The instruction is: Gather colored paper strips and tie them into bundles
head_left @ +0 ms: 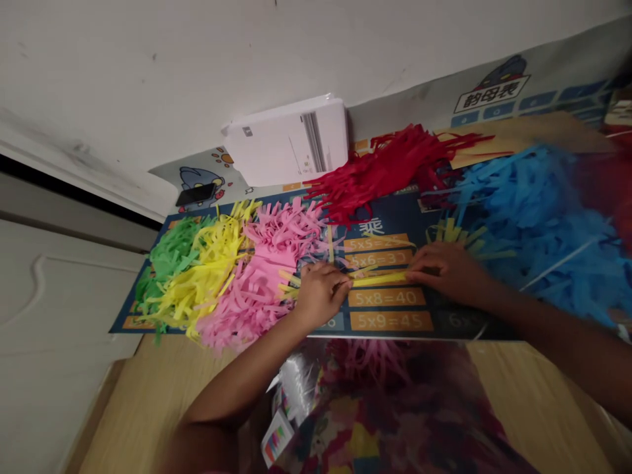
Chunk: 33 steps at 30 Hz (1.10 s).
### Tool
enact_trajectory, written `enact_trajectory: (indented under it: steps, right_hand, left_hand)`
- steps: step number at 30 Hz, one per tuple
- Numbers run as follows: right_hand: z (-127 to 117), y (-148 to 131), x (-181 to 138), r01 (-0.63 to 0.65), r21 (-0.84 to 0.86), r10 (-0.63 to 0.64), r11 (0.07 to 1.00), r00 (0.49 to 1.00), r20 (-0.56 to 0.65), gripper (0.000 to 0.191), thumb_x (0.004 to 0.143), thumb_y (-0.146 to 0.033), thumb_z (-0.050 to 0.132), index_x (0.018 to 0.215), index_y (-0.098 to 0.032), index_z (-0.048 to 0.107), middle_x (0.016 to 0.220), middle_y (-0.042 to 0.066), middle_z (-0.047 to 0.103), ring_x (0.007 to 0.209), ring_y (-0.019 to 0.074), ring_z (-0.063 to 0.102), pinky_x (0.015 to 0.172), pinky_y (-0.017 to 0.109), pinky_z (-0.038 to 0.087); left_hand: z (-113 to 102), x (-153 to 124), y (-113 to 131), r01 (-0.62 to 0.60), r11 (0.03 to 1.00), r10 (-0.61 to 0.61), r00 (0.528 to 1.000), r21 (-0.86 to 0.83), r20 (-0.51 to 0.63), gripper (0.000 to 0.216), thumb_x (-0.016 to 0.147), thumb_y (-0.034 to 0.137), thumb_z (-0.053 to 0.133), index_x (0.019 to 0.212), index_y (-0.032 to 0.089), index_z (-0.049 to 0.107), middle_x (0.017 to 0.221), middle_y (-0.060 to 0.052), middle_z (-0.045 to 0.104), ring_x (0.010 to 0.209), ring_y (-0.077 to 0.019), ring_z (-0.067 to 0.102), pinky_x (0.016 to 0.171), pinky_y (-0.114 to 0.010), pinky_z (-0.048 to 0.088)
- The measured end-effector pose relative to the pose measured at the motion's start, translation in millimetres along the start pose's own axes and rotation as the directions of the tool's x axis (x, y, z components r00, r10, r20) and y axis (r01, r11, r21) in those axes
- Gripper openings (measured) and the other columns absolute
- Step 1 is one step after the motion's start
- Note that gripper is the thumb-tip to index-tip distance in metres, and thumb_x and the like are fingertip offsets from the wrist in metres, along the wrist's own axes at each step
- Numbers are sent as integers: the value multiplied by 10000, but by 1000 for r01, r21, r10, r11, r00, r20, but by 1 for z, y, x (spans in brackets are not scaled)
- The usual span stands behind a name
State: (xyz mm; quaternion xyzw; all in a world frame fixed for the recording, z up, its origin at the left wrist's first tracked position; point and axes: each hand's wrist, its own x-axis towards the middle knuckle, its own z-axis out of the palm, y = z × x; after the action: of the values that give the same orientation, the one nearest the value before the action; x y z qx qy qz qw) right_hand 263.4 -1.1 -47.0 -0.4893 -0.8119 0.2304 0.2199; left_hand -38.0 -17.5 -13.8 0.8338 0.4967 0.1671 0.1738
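Between my two hands a yellow paper tassel point(379, 280) is stretched level above the printed table mat. My left hand point(320, 295) pinches one end, with yellow fringe sticking out past it on the left. At the other end my right hand point(442, 271) has its fingers closed on the strip, and more yellow fringe point(454, 234) spreads out behind it. Just left of my left hand lie pink fringed tassels point(266, 263). Blue fringed tassels point(538, 217) are heaped beyond my right hand, and red ones point(390, 171) lie behind both hands.
Yellow tassels point(205, 273) and green tassels point(172, 253) cover the left side of the table. A white box point(291, 141) leans against the wall, with a dark phone point(197, 195) to its left. Brown paper point(533, 135) lies at the back right. Pink fringe point(370, 355) hangs by my lap.
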Motion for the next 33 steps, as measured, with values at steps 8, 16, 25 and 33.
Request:
enact_trajectory:
  steps: [8,16,25,33]
  right_hand:
    - [-4,-13,6,-124,-39,125,992,991,39,234,839,-375,644,686,-221,732,807,44,710,832,224,599,787,386,344]
    - [-6,-13,10,-129,-83,137,988,986,96,203,825,-354,673,682,-221,726,821,34,712,847,223,605,774,363,319]
    - [-10,-42,7,325,-465,-340,824,939,53,148,901,-212,620,795,-245,719,944,22,729,989,242,532,881,430,249]
    - [-7,-47,19,450,-524,-445,723,884,145,235,955,-185,530,757,-194,656,821,28,695,898,207,515,887,427,262]
  left_hand:
    - [-2,9,2,29,998,-32,998,57,61,177,888,292,646,738,211,698,780,-13,719,814,-209,622,772,-385,320]
    - [-4,18,3,50,991,-65,990,124,125,158,851,265,678,702,214,680,749,-6,713,806,-210,632,781,-382,345]
    - [-3,11,11,-535,705,548,828,466,120,165,1006,226,530,1062,220,685,991,-13,729,1010,-214,563,908,-422,310]
    - [2,24,28,-510,707,510,848,489,147,313,1016,298,481,808,175,679,786,-41,661,926,-227,536,941,-474,301]
